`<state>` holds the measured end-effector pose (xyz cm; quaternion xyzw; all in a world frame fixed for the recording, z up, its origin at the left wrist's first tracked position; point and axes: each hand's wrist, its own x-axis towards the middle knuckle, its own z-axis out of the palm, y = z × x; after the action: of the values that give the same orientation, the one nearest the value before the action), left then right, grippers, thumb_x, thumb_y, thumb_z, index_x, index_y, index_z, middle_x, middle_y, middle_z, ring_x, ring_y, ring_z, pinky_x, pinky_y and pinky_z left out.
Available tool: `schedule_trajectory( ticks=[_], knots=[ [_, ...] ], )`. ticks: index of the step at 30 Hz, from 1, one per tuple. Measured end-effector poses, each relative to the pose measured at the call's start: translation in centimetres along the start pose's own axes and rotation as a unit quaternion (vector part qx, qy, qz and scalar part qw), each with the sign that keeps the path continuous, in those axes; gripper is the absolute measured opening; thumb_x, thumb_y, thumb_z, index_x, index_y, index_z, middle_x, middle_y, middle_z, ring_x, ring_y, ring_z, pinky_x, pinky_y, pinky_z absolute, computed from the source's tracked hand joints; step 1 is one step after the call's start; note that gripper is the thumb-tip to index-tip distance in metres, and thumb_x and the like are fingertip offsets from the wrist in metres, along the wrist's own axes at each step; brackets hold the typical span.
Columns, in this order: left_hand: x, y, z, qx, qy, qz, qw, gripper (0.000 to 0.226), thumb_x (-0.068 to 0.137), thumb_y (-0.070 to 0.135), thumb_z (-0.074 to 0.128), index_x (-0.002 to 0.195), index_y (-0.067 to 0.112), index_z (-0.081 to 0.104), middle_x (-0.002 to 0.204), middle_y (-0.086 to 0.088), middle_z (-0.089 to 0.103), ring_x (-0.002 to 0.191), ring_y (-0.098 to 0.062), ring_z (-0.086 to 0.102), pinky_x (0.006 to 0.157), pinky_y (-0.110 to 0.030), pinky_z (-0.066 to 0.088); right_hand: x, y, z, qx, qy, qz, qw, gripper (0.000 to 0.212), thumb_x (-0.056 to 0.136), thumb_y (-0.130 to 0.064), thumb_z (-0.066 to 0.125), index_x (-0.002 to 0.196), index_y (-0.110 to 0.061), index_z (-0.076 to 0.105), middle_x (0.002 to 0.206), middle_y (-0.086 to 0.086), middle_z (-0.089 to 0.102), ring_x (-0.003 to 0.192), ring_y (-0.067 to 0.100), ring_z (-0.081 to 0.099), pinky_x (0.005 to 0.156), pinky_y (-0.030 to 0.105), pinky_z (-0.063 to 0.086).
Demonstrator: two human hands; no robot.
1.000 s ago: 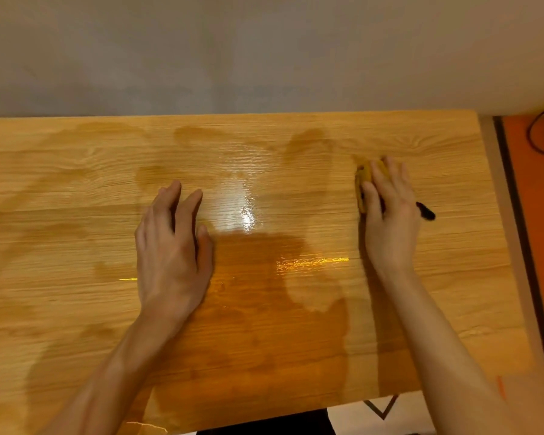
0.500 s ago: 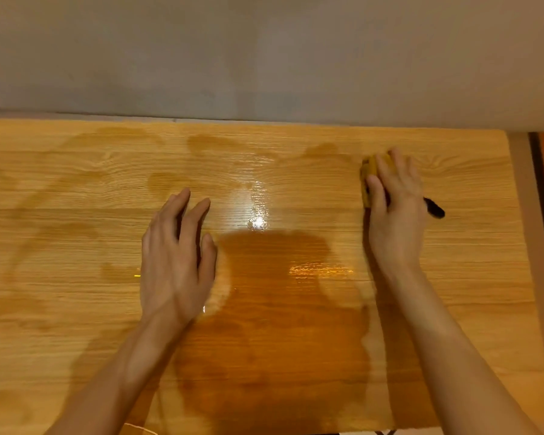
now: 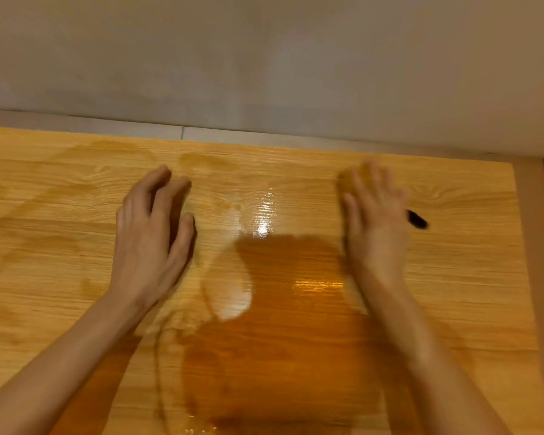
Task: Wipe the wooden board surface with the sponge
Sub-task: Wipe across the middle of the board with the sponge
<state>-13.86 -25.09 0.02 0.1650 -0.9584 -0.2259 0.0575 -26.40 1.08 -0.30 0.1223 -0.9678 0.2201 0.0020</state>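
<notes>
Wiping a wet wooden board [image 3: 76, 246].
Left hand [image 3: 148, 243] flat on the board, fingers straight. Right hand [image 3: 377, 230], blurred, pressing straight fingers on a yellow sponge [image 3: 347, 180] near the far edge; black marker [image 3: 416, 219] just beside.

We see two bare forearms coming in from the bottom edge, no sleeves anywhere in view. Left hand [image 3: 151, 237]: no rings, no watch, no bracelet at the wrist; four fingers and thumb all visible, nails short as far as we can tell. Right hand [image 3: 378, 227]: motion-blurred, finger outlines smeared, nails not readable; we spot no jewellery or strap on it either. Both arms are slim, with tendon lines faintly showing on the back of the left hand. No gloves, no tape, no markings or tattoos that we can make out. Upper arms and the rest of the body are out of frame.
</notes>
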Motion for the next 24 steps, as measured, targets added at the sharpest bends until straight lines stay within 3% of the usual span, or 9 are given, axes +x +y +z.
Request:
schedule_trajectory(
  ticks=[3,5,8,10,14,16,18,20,24],
  knots=[
    [1.3,-0.4,0.7,0.01,0.005,-0.006,1.0,0.048,0.101,0.027,0.043,0.147,0.011,0.046,0.155,-0.013,0.036,0.143,-0.03,0.035,0.116,-0.045,0.027,0.4,2.3,-1.5,0.042,0.052,0.117,0.991,0.041,0.104,-0.023,0.039,0.144,-0.016,0.043,0.158,0.005,0.029,0.149,0.026,0.015,0.122,0.05,0.011],
    [1.4,-0.8,1.1,0.017,0.012,-0.004,1.0,0.048,0.102,0.028,0.041,0.147,0.012,0.045,0.155,-0.012,0.036,0.143,-0.03,0.036,0.115,-0.047,0.029,1.2,-0.3,-0.1,0.027,0.063,0.122,0.99,0.041,0.104,-0.016,0.04,0.144,-0.014,0.042,0.157,0.008,0.028,0.149,0.03,0.015,0.121,0.051,0.014],
    [1.5,-0.8,1.2,0.024,0.02,-0.005,0.999,0.048,0.102,0.029,0.04,0.147,0.014,0.044,0.155,-0.01,0.036,0.143,-0.029,0.036,0.115,-0.046,0.029,1.5,-7.1,3.8,-0.003,0.06,0.013,0.998,0.046,0.097,-0.003,0.054,0.141,-0.014,0.046,0.153,0.011,0.036,0.145,0.035,0.026,0.119,0.051,0.025],
    [1.3,-0.8,1.3,0.031,0.019,-0.007,0.999,0.048,0.102,0.03,0.04,0.148,0.014,0.044,0.156,-0.009,0.035,0.143,-0.028,0.035,0.115,-0.045,0.029,1.0,-10.3,5.7,0.032,0.037,-0.047,0.998,0.038,0.1,-0.011,0.053,0.137,-0.015,0.052,0.15,0.01,0.041,0.143,0.031,0.031,0.116,0.048,0.033],
    [1.1,-0.8,1.3,0.029,0.018,-0.006,0.999,0.049,0.101,0.031,0.04,0.147,0.015,0.044,0.156,-0.007,0.036,0.143,-0.027,0.036,0.115,-0.043,0.028,2.1,-6.4,3.4,0.005,-0.038,-0.156,0.987,0.038,0.102,-0.021,0.045,0.14,-0.019,0.048,0.153,0.006,0.038,0.145,0.028,0.028,0.119,0.046,0.029],
    [1.2,-1.0,1.3,0.027,0.021,-0.004,0.999,0.049,0.101,0.032,0.04,0.148,0.016,0.044,0.156,-0.007,0.036,0.143,-0.027,0.036,0.114,-0.043,0.028,2.7,-1.4,0.9,0.004,-0.016,-0.095,0.995,0.039,0.1,-0.012,0.05,0.139,-0.016,0.049,0.152,0.009,0.038,0.144,0.033,0.03,0.119,0.047,0.026],
    [1.2,-1.0,1.4,0.026,0.022,-0.003,0.999,0.049,0.101,0.032,0.04,0.148,0.016,0.044,0.156,-0.007,0.036,0.143,-0.028,0.036,0.113,-0.043,0.029,2.8,2.3,-1.4,0.037,-0.002,0.022,0.999,0.04,0.103,-0.018,0.044,0.142,-0.019,0.046,0.157,0.006,0.031,0.148,0.028,0.02,0.123,0.043,0.014],
    [1.2,-1.0,1.4,0.026,0.023,-0.007,0.999,0.049,0.101,0.032,0.041,0.148,0.016,0.045,0.156,-0.007,0.036,0.143,-0.028,0.037,0.113,-0.043,0.03,2.9,1.9,-1.5,0.056,0.031,0.094,0.994,0.041,0.105,-0.021,0.039,0.145,-0.019,0.041,0.159,0.004,0.025,0.15,0.026,0.013,0.124,0.045,0.008],
    [1.4,-1.1,1.2,0.028,0.022,-0.009,0.999,0.049,0.101,0.032,0.041,0.148,0.016,0.045,0.156,-0.006,0.036,0.143,-0.027,0.037,0.114,-0.04,0.028,3.4,-6.4,3.0,0.007,0.015,0.004,1.0,0.043,0.104,-0.01,0.036,0.146,-0.02,0.038,0.159,0.005,0.025,0.15,0.029,0.013,0.123,0.044,0.015]
  ],
)
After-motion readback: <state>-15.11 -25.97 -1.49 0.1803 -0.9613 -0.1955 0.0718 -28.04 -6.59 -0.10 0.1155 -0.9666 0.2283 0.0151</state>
